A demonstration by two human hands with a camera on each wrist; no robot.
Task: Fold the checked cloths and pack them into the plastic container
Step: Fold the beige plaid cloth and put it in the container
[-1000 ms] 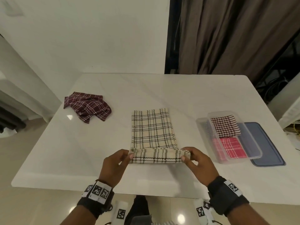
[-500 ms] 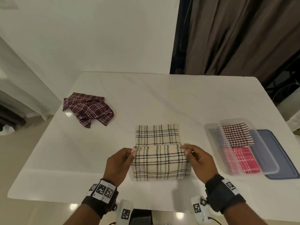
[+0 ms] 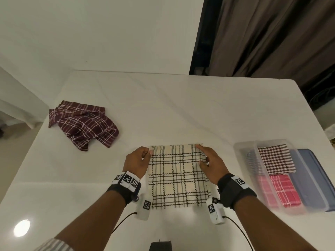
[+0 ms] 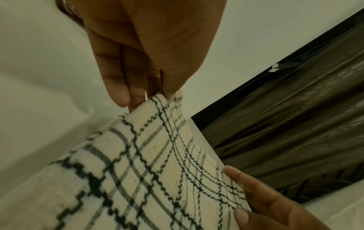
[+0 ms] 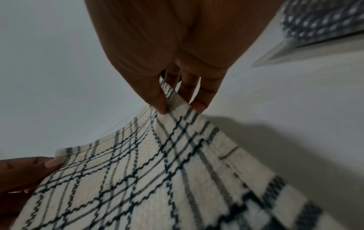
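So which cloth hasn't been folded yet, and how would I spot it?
Start at the white table and look to its far left side, well away from the plastic container on the right. The maroon checked cloth lies there alone. It is the only crumpled one; the cream cloth and the two in the container lie flat and square.

A cream cloth (image 3: pixel 178 177) with black checks lies folded square near the table's front edge; a maroon checked cloth (image 3: pixel 84 125) sits crumpled far left; the clear plastic container (image 3: pixel 243 160), right, holds two folded cloths, dark-checked (image 3: pixel 276 159) and pink (image 3: pixel 278 190).
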